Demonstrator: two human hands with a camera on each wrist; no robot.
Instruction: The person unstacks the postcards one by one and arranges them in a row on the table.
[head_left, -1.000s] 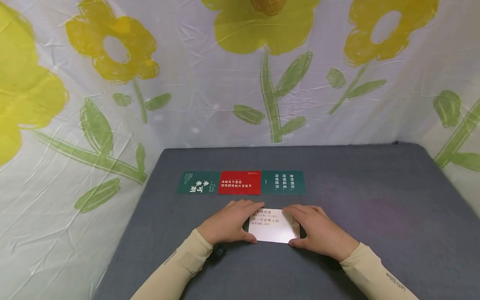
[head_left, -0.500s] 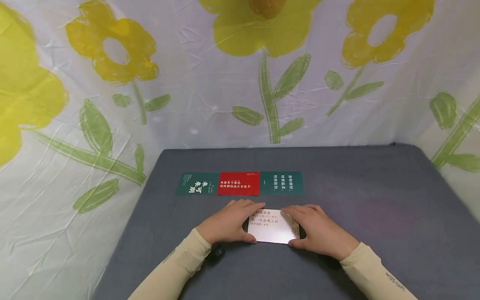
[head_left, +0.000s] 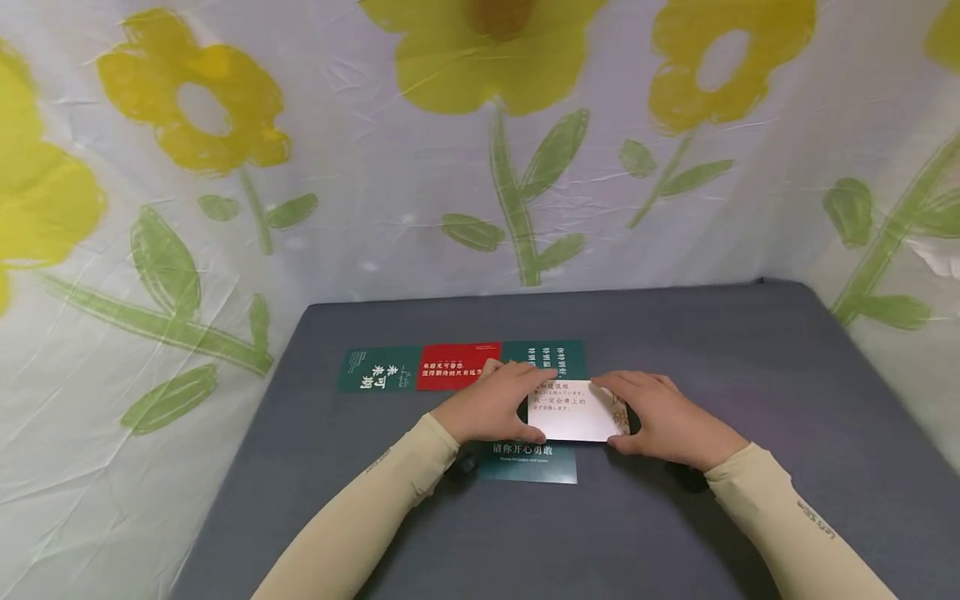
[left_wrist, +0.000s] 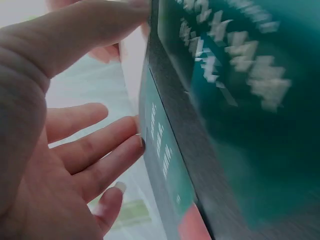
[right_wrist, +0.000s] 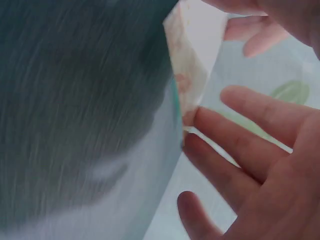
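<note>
A white card (head_left: 573,417) with brown printed characters is held up between both hands. My left hand (head_left: 495,404) grips its left edge, thumb at the near side and fingers at the far side. On the right edge, my right hand (head_left: 667,421) grips it the same way. The right wrist view shows the white card (right_wrist: 187,65) tilted at the fingertips. Beneath it, partly covered, a dark green card (head_left: 528,465) with white lettering lies on the table. The left wrist view has that green card (left_wrist: 250,150) large and blurred.
Behind the hands lies a row of a green card (head_left: 378,369), a red card (head_left: 450,354) and another green card (head_left: 573,354), the last partly hidden by the left hand and white card. The grey table (head_left: 697,333) ends at a flower-printed cloth (head_left: 420,167).
Both hands have lifted the white card and carried it away from me and to the right, uncovering a green card beneath. The head view has turned slightly right.
</note>
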